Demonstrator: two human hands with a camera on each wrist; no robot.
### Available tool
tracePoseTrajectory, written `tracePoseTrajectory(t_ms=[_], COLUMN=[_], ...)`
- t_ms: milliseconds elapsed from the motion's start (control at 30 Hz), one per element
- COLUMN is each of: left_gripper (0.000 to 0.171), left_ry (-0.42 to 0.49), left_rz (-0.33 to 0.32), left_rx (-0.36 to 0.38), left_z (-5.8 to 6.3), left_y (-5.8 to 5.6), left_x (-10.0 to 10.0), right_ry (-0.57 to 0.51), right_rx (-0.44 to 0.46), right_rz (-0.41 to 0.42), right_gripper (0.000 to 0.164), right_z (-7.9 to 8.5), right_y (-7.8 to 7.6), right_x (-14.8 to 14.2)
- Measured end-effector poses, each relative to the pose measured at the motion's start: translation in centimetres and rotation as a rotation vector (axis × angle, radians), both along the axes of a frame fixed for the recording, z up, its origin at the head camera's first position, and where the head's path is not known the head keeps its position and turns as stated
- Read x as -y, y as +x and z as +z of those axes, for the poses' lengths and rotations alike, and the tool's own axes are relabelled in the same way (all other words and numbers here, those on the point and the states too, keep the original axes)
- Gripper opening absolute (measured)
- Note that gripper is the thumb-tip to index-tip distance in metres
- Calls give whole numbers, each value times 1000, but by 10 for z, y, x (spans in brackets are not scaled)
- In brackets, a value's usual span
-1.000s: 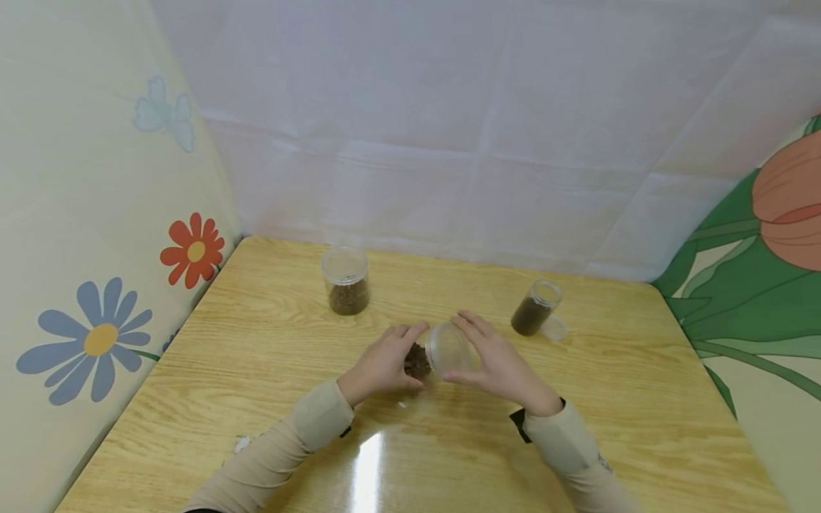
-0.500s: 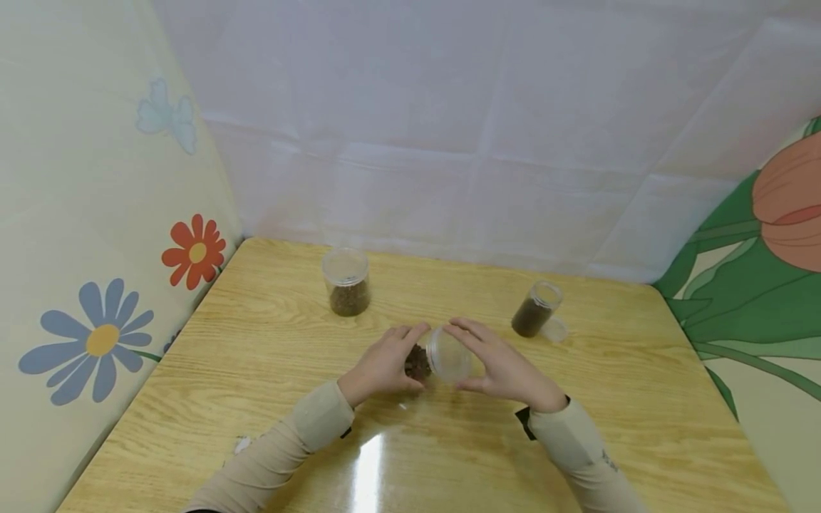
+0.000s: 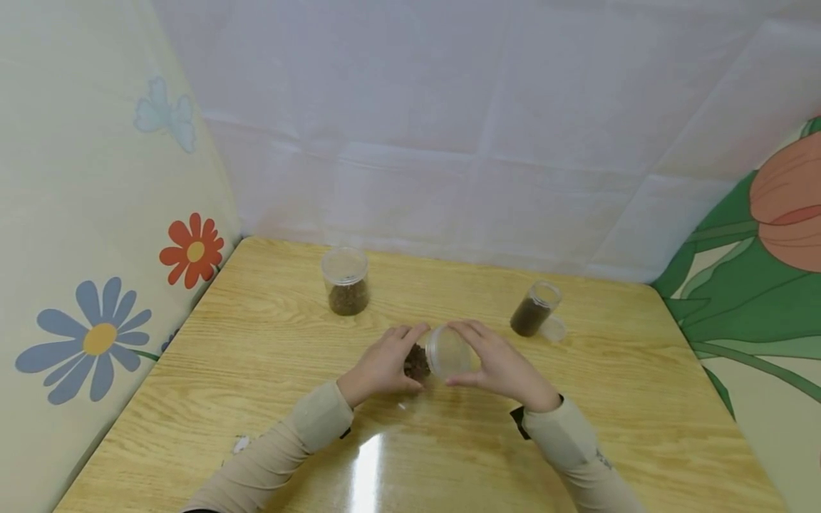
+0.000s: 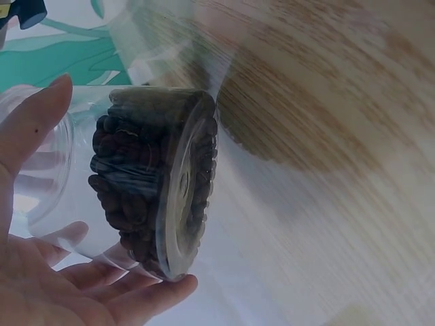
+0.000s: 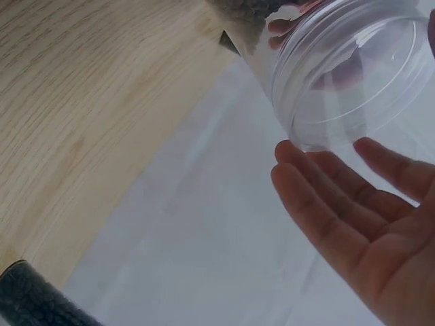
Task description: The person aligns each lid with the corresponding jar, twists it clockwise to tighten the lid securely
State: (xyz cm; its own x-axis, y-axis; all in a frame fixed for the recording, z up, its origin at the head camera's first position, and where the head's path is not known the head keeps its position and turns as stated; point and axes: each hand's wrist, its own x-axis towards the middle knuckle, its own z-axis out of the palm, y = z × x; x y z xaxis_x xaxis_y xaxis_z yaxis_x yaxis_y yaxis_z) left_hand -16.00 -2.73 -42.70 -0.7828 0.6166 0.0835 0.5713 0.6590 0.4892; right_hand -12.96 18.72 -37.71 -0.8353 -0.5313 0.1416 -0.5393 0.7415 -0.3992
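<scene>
Between both hands a clear round jar (image 4: 146, 176) is tipped toward its side, its lid end pointing right in the head view. Small dark brown beans (image 3: 415, 362) are heaped at its base. My left hand (image 3: 381, 360) curls round the jar's body, thumb on one side and fingers on the other. My right hand (image 3: 500, 367) grips the clear lid (image 3: 451, 353), fingertips along one edge and thumb across from them. In the right wrist view, most of the thumb is out of frame.
At the back left of the wooden table (image 3: 256, 342) stands an open-looking clear jar (image 3: 347, 281) partly filled with brown grains. A narrower jar (image 3: 535, 308) of dark contents stands back right, beside a clear disc (image 3: 554, 328). A small white piece (image 3: 240, 443) lies near the left sleeve.
My right hand's thumb came away from the lid's edge half a second ago and touches it again now. My left hand and the jar have stayed in place.
</scene>
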Motion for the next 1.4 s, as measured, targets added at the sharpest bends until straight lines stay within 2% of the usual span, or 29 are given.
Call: tracePoseTrajectory(t_ms=[233,467,900,1300,1400], left_gripper=[97,98,99,99,98], left_ry=[-11,-15,-19,-10,1], left_rz=[-8,-13,-10,-5,-6], left_rx=[-16,-30,-6,-4,-3], left_z=[2,2,3,-2,-2], left_y=[-2,-2,0,2,3], left_x=[-1,-2,-1,1,1], right_ry=[-21,-39,31,58,66], right_rx=[62,115,84,26,6], right_rz=[-109,-182,-281,-328,-340], right_gripper=[81,79,69,56,59], right_z=[0,-1,-1,-3,-3], right_y=[-1,-4,-1,3,3], right_x=[4,9,16,21,20])
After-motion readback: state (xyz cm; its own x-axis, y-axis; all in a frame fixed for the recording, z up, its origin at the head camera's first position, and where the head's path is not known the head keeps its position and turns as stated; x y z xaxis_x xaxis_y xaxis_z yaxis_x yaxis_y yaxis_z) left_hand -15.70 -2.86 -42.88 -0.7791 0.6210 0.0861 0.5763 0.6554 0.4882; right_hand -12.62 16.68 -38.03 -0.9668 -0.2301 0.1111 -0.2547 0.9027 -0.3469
